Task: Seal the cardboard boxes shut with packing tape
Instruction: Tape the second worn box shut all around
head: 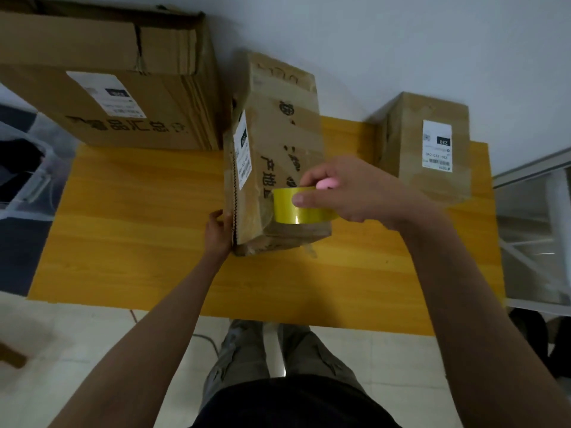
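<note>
**Tape roll held at the near end of the middle box**

Right now I see three cardboard boxes on the yellow wooden table (139,230). My attention is on the middle box (278,143), a worn carton with a white label on its left face and black printed characters on top. The right hand (349,193) is clamped on a roll of yellow packing tape (301,208), thumb on the near side and fingers curled over the top, with something pink showing just inside the grip; I cannot tell what it is. The roll sits against the box's top at its near end. The left hand (217,233) presses against the box's near left corner, fingers curled around the edge. A large box (102,88) stands far left, touching the middle one or just beside it. A small labelled box (429,146) stands to the far right, apart from the others.
</note>
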### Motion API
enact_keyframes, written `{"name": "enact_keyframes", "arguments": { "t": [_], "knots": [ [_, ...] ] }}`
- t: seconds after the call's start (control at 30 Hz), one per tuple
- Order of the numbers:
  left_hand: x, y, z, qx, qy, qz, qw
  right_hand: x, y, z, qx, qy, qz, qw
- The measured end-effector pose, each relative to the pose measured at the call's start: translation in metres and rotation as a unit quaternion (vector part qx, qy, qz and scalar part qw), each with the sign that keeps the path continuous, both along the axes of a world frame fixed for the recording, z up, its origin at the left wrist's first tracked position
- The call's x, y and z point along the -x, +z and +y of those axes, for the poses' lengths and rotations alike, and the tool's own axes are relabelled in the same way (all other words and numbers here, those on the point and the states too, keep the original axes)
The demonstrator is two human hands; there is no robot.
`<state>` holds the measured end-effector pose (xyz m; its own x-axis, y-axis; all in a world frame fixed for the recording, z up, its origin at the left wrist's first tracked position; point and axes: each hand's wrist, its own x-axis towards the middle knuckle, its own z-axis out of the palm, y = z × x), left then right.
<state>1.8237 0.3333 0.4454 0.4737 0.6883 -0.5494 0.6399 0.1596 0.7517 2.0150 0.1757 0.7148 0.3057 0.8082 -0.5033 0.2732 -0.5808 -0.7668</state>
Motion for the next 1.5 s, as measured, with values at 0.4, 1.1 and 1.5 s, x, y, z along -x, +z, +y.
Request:
{"name": "enact_keyframes", "arguments": {
  "t": [0.4,1.1,1.5],
  "knots": [
    [0.053,0.14,0.034,-0.237,-0.261,-0.241,0.904,0.073,-0.031,0.064,-0.093,0.116,-0.157,0.976],
    [0.037,0.116,0.063,-0.401,-0.382,-0.139,0.821,0.045,-0.051,-0.01,-0.125,0.063,-0.362,0.921],
    [0.031,0.117,0.051,-0.401,-0.39,-0.126,0.819,-0.003,-0.074,-0.051,-0.106,-0.002,-0.34,0.935]
  ]
}}
